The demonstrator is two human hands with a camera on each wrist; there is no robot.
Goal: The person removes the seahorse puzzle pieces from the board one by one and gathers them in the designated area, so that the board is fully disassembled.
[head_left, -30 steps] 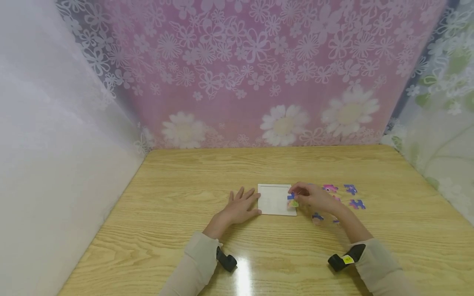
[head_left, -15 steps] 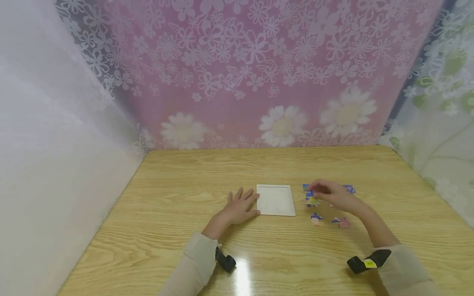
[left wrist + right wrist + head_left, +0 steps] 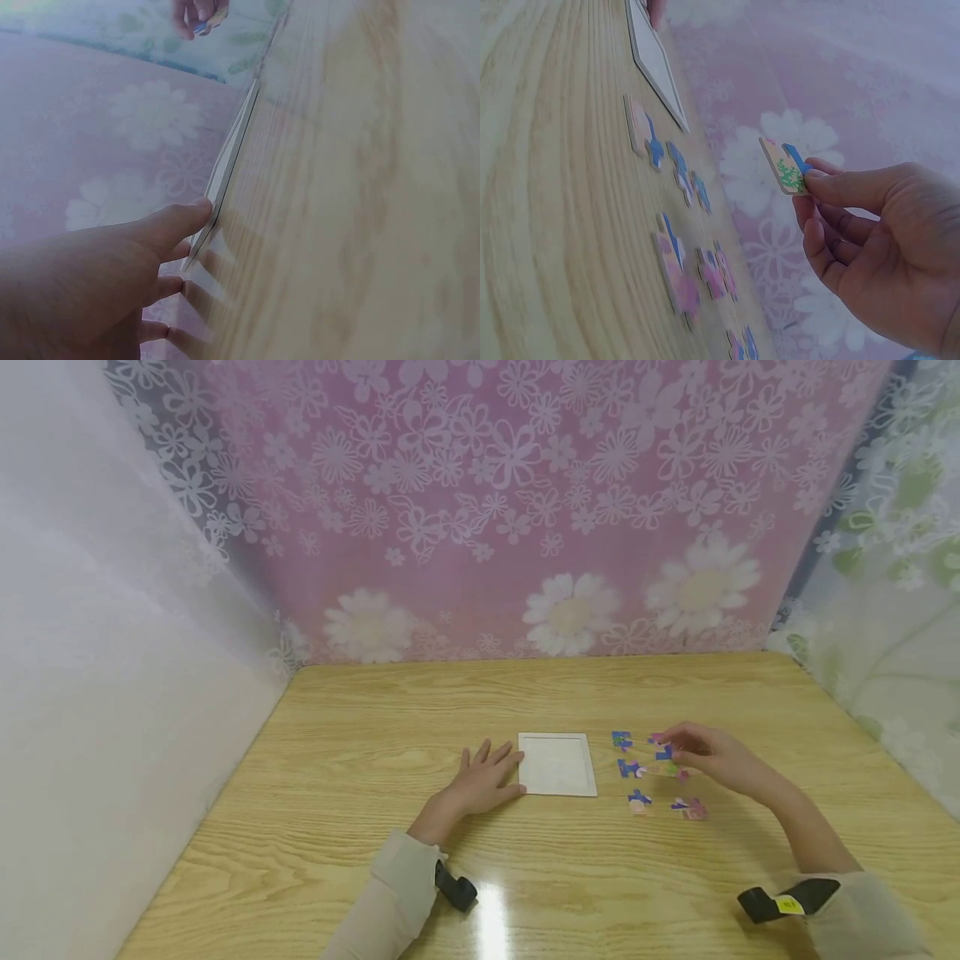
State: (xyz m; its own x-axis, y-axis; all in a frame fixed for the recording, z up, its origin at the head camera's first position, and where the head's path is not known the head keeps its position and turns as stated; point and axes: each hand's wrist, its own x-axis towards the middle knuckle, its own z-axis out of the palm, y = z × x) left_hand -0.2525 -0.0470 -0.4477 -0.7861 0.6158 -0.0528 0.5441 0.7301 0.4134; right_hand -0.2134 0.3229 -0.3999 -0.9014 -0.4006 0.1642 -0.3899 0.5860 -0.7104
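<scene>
A white square puzzle tray [image 3: 557,765] lies flat on the table, with nothing inside its raised rim. Along its left edge rests my left hand [image 3: 476,783], fingers spread and fairly straight; the left wrist view shows the thumb [image 3: 187,219] against the tray's side. Thumb and fingers of my right hand [image 3: 727,762] pinch a jigsaw piece [image 3: 784,172], tan and blue with a green plant print. This piece is held in the air above the loose pieces, right of the tray. The head view shows the right hand partly covering pieces at the back right.
Several loose jigsaw pieces lie spread right of the tray, among them a blue one [image 3: 621,740], a blue-and-tan one [image 3: 638,802] and a pink one [image 3: 692,809]. A patterned pink curtain [image 3: 480,527] stands behind the wooden table [image 3: 360,718].
My right hand has moved right, carrying the pinched jigsaw piece from the tray's right edge to above the loose pieces. My left hand stays beside the tray.
</scene>
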